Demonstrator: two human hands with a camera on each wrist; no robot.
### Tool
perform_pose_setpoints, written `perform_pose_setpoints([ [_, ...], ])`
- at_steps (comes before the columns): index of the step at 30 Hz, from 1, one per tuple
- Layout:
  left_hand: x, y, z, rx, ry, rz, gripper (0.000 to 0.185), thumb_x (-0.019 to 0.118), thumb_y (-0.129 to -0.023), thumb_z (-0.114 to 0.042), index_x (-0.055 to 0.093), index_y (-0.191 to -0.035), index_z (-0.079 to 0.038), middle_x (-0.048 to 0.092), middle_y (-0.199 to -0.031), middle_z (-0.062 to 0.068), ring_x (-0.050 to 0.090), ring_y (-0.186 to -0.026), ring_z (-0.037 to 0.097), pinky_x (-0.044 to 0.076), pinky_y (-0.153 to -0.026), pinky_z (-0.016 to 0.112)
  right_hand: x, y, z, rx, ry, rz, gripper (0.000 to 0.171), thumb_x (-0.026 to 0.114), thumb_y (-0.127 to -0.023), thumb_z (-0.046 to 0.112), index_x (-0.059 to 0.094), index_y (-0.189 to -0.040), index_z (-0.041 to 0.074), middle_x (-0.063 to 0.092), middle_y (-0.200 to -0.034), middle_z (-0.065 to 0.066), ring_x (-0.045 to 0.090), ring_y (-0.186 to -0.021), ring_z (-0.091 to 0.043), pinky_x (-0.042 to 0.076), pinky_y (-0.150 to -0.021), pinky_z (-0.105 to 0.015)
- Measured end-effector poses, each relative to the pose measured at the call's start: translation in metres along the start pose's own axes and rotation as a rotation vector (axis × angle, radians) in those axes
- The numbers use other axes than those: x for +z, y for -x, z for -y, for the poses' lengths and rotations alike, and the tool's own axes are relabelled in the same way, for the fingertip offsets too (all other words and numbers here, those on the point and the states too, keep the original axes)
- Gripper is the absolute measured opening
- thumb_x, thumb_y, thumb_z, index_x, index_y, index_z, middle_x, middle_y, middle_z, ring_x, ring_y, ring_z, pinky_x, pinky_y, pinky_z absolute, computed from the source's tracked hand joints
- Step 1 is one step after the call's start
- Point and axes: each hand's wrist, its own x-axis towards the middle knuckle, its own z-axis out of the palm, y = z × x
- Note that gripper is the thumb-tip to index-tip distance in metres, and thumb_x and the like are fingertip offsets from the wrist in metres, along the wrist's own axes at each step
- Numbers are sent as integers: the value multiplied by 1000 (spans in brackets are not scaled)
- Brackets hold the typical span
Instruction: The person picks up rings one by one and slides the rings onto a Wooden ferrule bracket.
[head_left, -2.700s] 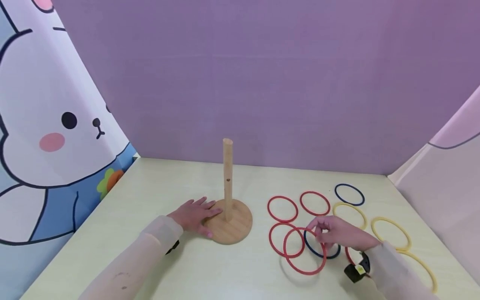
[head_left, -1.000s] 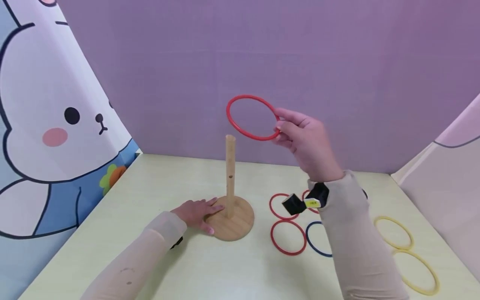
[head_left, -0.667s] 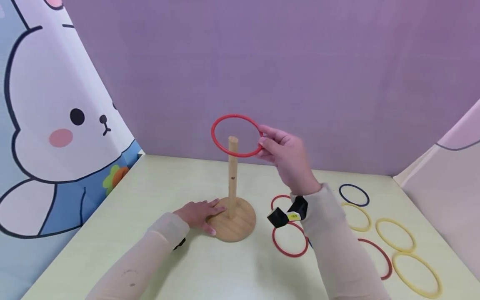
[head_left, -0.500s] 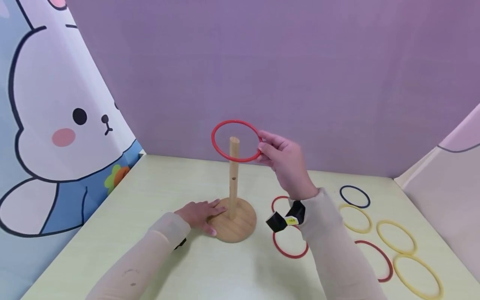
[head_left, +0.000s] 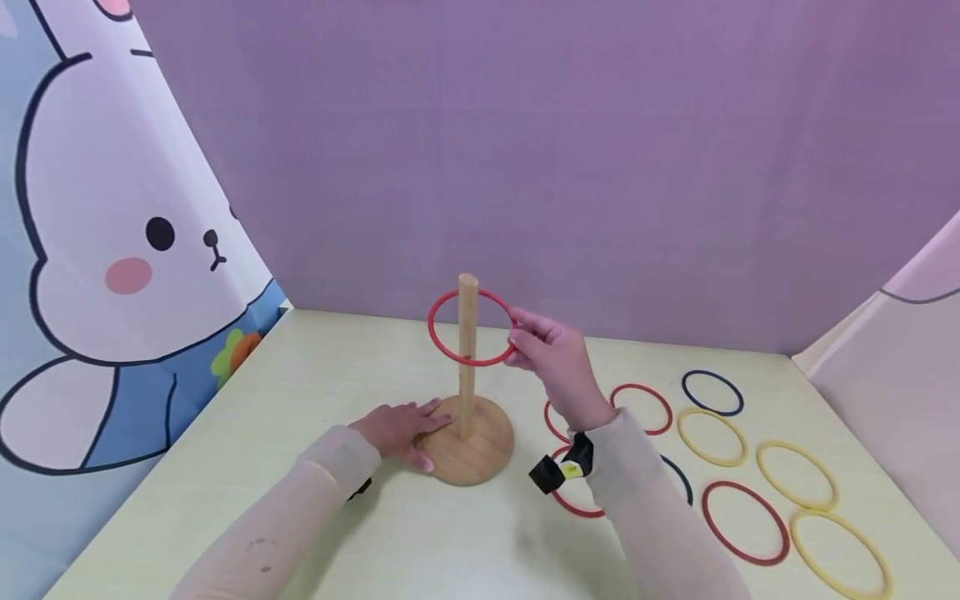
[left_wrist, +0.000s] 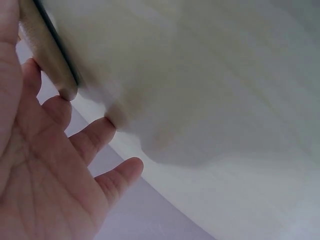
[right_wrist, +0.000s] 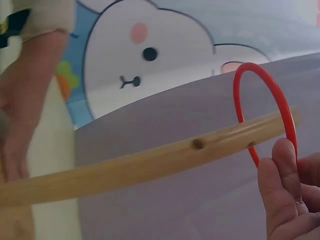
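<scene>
A wooden post (head_left: 467, 383) rises from a round wooden base (head_left: 483, 454) on the table. My left hand (head_left: 397, 428) lies on the base's left side with its fingers spread. In the left wrist view, its fingertips are at the edge of the base (left_wrist: 50, 55). My right hand (head_left: 561, 360) pinches the right side of a red ring (head_left: 487, 363) between thumb and fingers. That ring encircles the post's upper part, below the top end. The right wrist view shows the post passing through the red ring (right_wrist: 281, 97).
Several loose rings lie on the table at the right: red rings (head_left: 787, 537), yellow rings (head_left: 745, 450) and blue rings (head_left: 686, 383). My right forearm covers parts of some. A purple cloth wall (head_left: 600, 167) stands behind the table (head_left: 420, 550).
My right hand has lifted the red ring off the table, carried it left over the post and lowered it around the post. My left hand has stayed on the base.
</scene>
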Motion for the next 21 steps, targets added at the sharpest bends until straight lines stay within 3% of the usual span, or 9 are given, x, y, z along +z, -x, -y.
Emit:
perform_pose_setpoints([
  [9, 1, -1, -1, 9, -30, -6, 82, 77, -80, -44, 40, -150, -24, 32, -158, 6, 40, -137, 37, 45, -99, 54, 4, -2, -46, 59, -13, -2, 37, 57, -94, -3, 56, -130, -9, 55, -81, -5, 61, -64, -6, 57, -70, -22],
  [21, 3, -8, 3, 7, -30, -5, 86, 79, -78, -43, 38, -151, -23, 35, -156, 1, 46, -133, 33, 41, -103, 54, 0, 12, -83, 107, 61, -7, 35, 58, -94, -1, 58, -128, -8, 59, -85, -9, 62, -65, -9, 58, -70, -24],
])
